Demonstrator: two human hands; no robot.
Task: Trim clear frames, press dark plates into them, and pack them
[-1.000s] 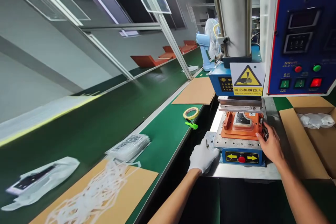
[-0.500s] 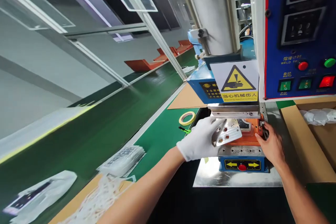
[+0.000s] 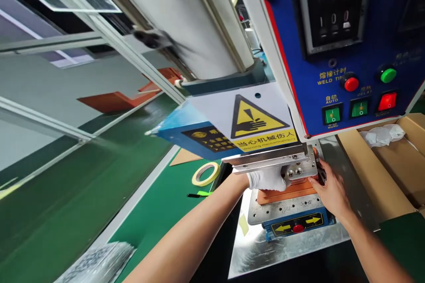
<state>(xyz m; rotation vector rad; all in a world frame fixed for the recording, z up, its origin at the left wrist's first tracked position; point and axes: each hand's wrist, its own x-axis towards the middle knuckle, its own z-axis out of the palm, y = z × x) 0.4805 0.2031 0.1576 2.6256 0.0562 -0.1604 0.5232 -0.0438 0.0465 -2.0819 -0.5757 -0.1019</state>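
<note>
My left hand (image 3: 267,179), in a white glove, is under the press's metal bar (image 3: 262,161). It grips a shiny metal plate with holes (image 3: 303,170), held over the orange fixture (image 3: 274,197). The fingertips are partly hidden by the bar and plate. The bare right hand (image 3: 333,189) closes on the right edge of the fixture, its thumb at the front and its fingers by a small metal clamp (image 3: 321,176). Beneath the fixture lies a drilled steel base plate (image 3: 265,217).
A blue control panel (image 3: 358,88) and a hand-hazard warning sign (image 3: 259,119) overhang the work. Yellow tape (image 3: 206,174) and a green-and-black pen (image 3: 199,194) lie to the left, beside the green conveyor belt (image 3: 83,185). An open cardboard box (image 3: 381,172) stands right.
My left hand has moved with the metal plate further in under the press bar. The right hand stays at the fixture's edge. The view has come closer and tilted.
</note>
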